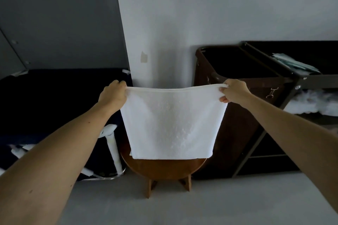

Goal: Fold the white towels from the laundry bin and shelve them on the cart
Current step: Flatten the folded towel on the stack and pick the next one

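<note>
Two hands hold one white towel (172,124) in the air by its upper corners. Left hand (114,93): fingers curled, pinching the left corner. The top edge runs level, left to right, equally near both hands. The cloth hangs flat and unwrinkled above the round wooden worktop (164,168). Right hand (235,91): fingers pinching the right corner.

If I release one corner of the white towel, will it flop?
Probably: the white towel hangs limp, its top edge sagging slightly between the left hand and right hand. Likely light, since corner pinches alone carry it. Its textured pile looks grippy, so slipping seems unlikely.
</note>
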